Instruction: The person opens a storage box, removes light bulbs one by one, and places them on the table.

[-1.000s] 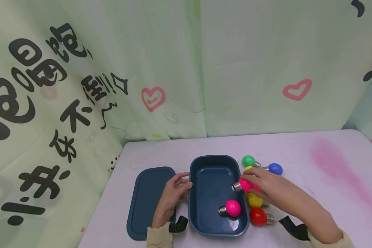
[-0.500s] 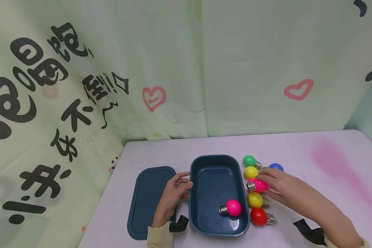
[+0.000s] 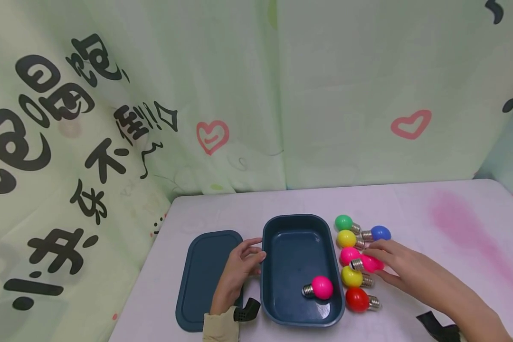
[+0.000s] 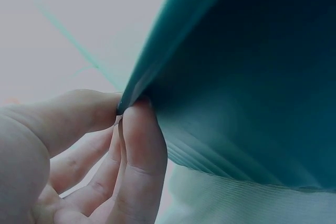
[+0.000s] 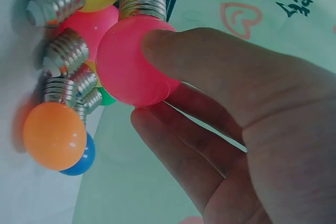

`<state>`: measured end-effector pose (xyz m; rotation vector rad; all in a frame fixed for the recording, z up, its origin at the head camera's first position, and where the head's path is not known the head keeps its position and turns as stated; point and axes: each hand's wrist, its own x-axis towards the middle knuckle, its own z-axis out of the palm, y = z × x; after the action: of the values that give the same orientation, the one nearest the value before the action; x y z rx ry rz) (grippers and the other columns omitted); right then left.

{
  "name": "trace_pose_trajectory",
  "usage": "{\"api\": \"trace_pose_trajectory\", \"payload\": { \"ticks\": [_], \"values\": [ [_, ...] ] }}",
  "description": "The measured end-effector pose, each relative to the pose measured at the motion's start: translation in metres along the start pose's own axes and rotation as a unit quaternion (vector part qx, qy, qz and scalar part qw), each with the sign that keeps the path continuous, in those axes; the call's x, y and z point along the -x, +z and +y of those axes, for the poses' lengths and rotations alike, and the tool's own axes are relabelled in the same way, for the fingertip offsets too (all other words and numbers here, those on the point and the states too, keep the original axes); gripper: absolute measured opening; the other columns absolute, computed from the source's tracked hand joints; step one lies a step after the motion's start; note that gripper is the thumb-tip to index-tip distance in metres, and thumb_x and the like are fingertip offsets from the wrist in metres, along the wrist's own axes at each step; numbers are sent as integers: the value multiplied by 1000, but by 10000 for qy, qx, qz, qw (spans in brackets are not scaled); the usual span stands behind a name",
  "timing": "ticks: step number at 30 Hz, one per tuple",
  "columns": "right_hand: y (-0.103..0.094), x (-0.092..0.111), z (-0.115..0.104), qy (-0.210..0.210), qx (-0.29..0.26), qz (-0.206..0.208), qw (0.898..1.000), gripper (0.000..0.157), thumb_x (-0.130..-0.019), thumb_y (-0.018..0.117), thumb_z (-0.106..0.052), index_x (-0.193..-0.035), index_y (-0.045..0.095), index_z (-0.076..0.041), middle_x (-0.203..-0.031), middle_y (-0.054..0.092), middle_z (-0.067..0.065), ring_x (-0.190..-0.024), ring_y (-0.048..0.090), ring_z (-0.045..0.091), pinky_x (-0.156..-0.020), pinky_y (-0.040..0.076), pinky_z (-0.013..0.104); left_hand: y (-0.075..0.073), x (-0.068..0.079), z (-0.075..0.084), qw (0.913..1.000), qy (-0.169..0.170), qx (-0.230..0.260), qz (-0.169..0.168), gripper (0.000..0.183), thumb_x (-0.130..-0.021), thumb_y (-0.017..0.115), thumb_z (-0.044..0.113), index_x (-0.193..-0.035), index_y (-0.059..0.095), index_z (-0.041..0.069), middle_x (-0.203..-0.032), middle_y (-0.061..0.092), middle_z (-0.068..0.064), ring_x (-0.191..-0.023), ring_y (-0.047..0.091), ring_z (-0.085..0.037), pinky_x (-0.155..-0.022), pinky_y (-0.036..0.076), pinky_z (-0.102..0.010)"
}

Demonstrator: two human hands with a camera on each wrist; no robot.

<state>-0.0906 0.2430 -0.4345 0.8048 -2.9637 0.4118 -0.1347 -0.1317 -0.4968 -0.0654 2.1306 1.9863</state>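
Note:
A pink light bulb [image 5: 123, 66] is held by its round globe in my right hand [image 3: 403, 266], between thumb and fingers. Its silver screw base points left toward the dark blue box [image 3: 290, 261]. Another pink bulb [image 3: 322, 287] lies inside that box, near its front right corner. At the box's left side, thumb and forefinger of my left hand [image 3: 241, 266] pinch the rim, as the left wrist view shows. Beneath the held bulb, a third pink bulb [image 3: 348, 255] rests on the table in the row beside the box.
Along the box's right side lie green [image 3: 343, 222], yellow [image 3: 346, 238] and red [image 3: 356, 299] bulbs, with another yellow bulb [image 3: 351, 276] among them. A blue bulb [image 3: 381, 232] and an orange bulb [image 5: 55, 136] lie further right. A flat lid [image 3: 205, 280] lies left.
My right hand has moved right with the pink bulb, from over the box's right rim to beyond the row of bulbs. The left hand has stayed at the box.

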Motion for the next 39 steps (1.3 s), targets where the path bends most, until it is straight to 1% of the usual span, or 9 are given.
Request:
{"api": "trace_pose_trajectory", "payload": {
  "ticks": [4,7,11,16,21,26,32,39],
  "values": [
    [3,4,4,267,69,-116,9996,50,-70,89,-21,-117,71,-16,-118,65,10,-108,63,31,-73,60,37,1,2,1,10000,62,66,-38,48,-92,72,22,-136,58,11,-104,66,-5,-87,62,-14,-67,55,-27],
    [5,7,7,394,154,-102,9991,48,-69,90,-21,-113,72,-15,-116,65,10,-107,64,32,-72,60,38,1,2,1,9999,105,67,-50,48,-93,71,21,-137,57,11,-103,66,-4,-87,62,-14,-67,55,-28],
    [7,10,12,423,219,-74,9988,45,-67,90,-20,-108,73,-13,-110,66,10,-102,65,32,-71,60,38,0,2,0,9999,85,46,-41,48,-92,71,22,-137,57,11,-104,66,-4,-87,62,-14,-68,55,-27],
    [8,11,15,482,217,-150,9985,45,-66,91,-19,-107,73,-13,-109,67,10,-101,65,33,-71,60,39,0,1,-1,10000,50,40,-28,46,-91,72,22,-135,59,12,-104,67,-6,-87,62,-15,-68,56,-27],
    [9,11,17,631,255,-310,9972,43,-67,90,-19,-106,73,-11,-108,68,13,-101,66,35,-72,60,40,0,2,-1,10000,7,67,-12,46,-91,73,23,-134,60,14,-104,67,-5,-87,63,-16,-69,56,-27],
    [10,10,20,816,268,-548,9948,44,-68,89,-19,-108,73,-11,-110,67,15,-103,65,38,-73,59,42,0,1,-1,10000,28,44,-16,47,-91,73,25,-134,60,13,-105,67,-6,-87,63,-16,-69,56,-27],
    [16,11,25,882,335,-703,9931,46,-68,89,-20,-110,73,-10,-110,68,15,-102,65,38,-74,59,44,-1,1,-1,10000,52,27,-33,48,-91,73,25,-134,59,11,-105,67,-7,-87,63,-16,-68,55,-26],
    [23,11,32,986,277,-1026,9894,46,-71,87,-20,-113,71,-9,-113,67,16,-104,64,38,-78,58,48,-1,1,-1,10000,15,60,-10,47,-90,74,25,-133,60,13,-104,67,-5,-87,63,-16,-68,55,-27]
  ]
}}
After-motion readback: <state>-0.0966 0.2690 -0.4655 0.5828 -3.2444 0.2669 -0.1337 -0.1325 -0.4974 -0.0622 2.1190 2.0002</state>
